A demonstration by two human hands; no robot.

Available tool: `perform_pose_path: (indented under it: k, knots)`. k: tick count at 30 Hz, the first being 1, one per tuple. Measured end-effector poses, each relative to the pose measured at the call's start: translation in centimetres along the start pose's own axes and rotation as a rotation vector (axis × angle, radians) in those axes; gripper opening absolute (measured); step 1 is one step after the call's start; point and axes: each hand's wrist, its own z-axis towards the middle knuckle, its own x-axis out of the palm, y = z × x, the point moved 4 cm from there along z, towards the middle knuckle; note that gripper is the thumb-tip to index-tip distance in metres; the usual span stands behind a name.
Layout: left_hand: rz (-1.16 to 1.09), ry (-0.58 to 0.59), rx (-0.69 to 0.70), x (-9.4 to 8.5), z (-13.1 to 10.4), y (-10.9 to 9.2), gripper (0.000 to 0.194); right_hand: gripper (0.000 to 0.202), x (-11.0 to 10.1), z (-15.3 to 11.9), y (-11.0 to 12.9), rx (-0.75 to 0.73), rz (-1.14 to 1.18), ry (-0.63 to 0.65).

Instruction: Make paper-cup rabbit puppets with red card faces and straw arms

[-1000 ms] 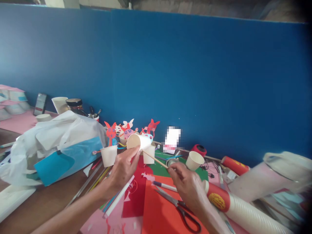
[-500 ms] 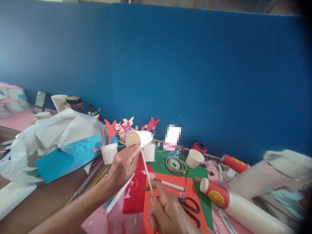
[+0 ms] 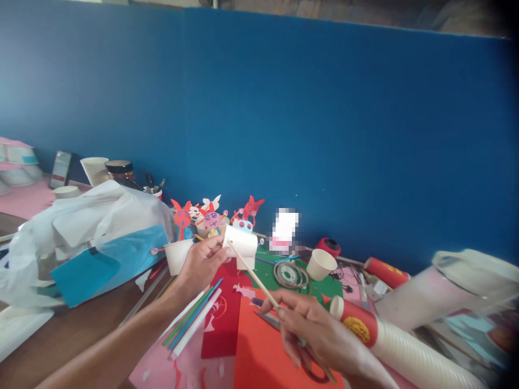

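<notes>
My left hand (image 3: 206,259) grips a white paper cup (image 3: 243,240) near its rim; the cup lies sideways in the air over the work area. Between the fingers of my right hand (image 3: 302,327) is a thin wooden stick (image 3: 257,278). Its far tip meets the cup's side wall near a small dark spot; whether it goes through I cannot tell. Under my right hand, scissors (image 3: 267,320) lie on orange paper (image 3: 259,351), partly hidden. Red paper (image 3: 217,340) with cut scraps lies beside it.
Decorated cups with paper animal figures (image 3: 182,213) stand behind my hands. A plastic bag (image 3: 109,216) lies left. Tape rolls (image 3: 290,274), a paper cup (image 3: 321,263) and a long cup stack (image 3: 421,346) are right. Coloured strips (image 3: 190,319) lie in front; a blue partition (image 3: 324,119) rises behind.
The cup has turned so its opening no longer faces me. My right hand has moved right and slightly up, tilting the stick further over; it now covers part of the scissors.
</notes>
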Motion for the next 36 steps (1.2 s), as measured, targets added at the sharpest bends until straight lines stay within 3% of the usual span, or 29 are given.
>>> perform_pose_path:
  k: [6, 15, 20, 29, 33, 36]
  knots:
    - [-0.099, 0.079, -0.112, 0.5, -0.6, -0.2, 0.024, 0.033, -2.1, 0.8, 0.6, -0.146, 0.031, -0.147]
    - [-0.211, 0.181, -0.158, 1.2, -1.0, 0.1, 0.025, 0.03, -3.7, 3.2, -1.3, -0.265, 0.067, -0.358]
    - [-0.262, 0.205, -0.245, 1.7, -1.2, 0.8, 0.025, 0.022, -3.9, 3.8, -1.7, -0.325, -0.107, -0.569]
    - [-0.416, 0.26, -0.417, 2.8, -1.5, 1.9, 0.024, 0.017, -2.9, 4.4, -2.3, -0.354, -0.218, -0.685]
    - [-0.449, 0.258, -0.482, 2.9, -1.6, 2.5, 0.022, 0.046, -3.0, 4.0, -1.9, -0.439, -0.213, -0.729]
    - [-0.456, 0.26, -0.53, 3.0, -1.9, 2.8, 0.022, 0.053, -3.1, 4.1, -1.7, -0.495, -0.15, -0.623]
